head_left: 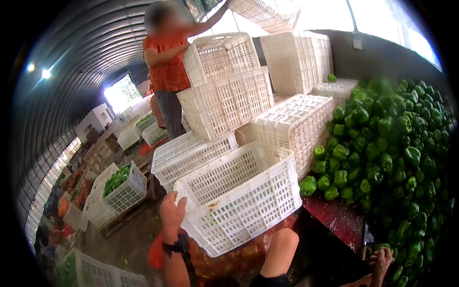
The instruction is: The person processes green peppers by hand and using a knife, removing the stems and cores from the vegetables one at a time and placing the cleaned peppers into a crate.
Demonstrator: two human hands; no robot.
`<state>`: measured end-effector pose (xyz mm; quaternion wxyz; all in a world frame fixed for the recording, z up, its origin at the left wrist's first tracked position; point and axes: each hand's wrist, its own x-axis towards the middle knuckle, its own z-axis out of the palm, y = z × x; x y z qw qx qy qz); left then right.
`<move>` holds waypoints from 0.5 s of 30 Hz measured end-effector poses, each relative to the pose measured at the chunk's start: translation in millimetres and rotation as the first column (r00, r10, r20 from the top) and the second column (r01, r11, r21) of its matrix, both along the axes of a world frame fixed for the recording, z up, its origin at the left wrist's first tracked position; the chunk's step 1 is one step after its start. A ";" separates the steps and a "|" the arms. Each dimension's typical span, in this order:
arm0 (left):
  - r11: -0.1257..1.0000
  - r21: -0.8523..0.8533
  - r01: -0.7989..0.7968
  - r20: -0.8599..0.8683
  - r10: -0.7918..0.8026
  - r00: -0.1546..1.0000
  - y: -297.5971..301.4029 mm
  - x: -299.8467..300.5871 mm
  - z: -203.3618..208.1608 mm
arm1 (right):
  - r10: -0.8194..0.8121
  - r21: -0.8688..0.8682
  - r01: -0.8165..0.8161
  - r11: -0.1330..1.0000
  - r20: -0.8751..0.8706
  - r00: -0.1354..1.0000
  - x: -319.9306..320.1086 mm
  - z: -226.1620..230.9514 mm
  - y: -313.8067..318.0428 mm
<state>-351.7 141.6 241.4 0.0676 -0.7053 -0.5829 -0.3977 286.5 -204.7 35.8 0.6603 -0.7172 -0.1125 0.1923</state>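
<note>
An empty white slatted plastic crate rests tilted on a filled red mesh sack in front of me. My left hand is closed at the crate's left end, thumb by its rim, with a dark band on the wrist. At the lower right, my right hand has curled fingers around what looks like a green bell pepper, mostly hidden by them. Just left of that hand is a knife, its blade pointing away. A large heap of green bell peppers spreads along the right side.
White crates are stacked beyond the near one. Behind them a person in a red top holds up another crate. On the left, a crate of green produce stands on a pallet. A red board borders the heap.
</note>
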 end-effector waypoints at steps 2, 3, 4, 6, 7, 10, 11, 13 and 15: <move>0.996 0.065 -0.058 -0.169 0.068 0.983 18.0 -31.4 -23.5 | 0.103 0.031 -0.102 0.994 -0.031 0.994 -19.0 1.9 32.3; 0.971 -0.224 0.084 0.302 -0.013 0.953 24.9 -32.0 -28.7 | 0.155 0.034 -0.154 0.988 -0.043 0.987 -28.7 2.0 44.0; 0.974 -0.211 0.088 0.307 -0.020 0.952 27.5 -33.2 -33.7 | 0.204 0.050 -0.201 0.978 -0.057 0.977 -37.9 2.7 59.1; 0.933 -0.236 0.273 0.684 -0.040 0.728 16.0 -3.9 -37.4 | 0.278 0.065 -0.274 0.959 -0.057 0.959 -44.8 5.2 79.0; 0.920 -0.370 0.127 0.520 0.092 0.849 2.6 8.2 -32.7 | 0.307 0.074 -0.303 0.950 -0.058 0.950 -47.2 7.6 85.3; 0.962 -0.270 -0.050 0.181 0.101 0.978 -35.6 -32.3 -77.6 | 0.416 0.099 -0.406 0.909 -0.115 0.902 -98.5 41.0 119.5; 0.962 -0.270 -0.046 0.177 0.096 0.980 -48.4 -32.7 -85.1 | 0.474 0.087 -0.466 0.880 -0.155 0.867 -117.3 59.0 127.8; 0.992 -0.110 0.060 0.417 -0.008 0.909 -85.8 -15.2 -90.2 | 0.504 0.101 -0.494 0.864 -0.152 0.850 -144.3 85.6 146.6; 0.996 -0.088 0.009 0.430 0.029 0.902 -106.7 7.9 -89.7 | 0.561 0.142 -0.545 0.826 -0.122 0.819 -168.1 100.0 178.2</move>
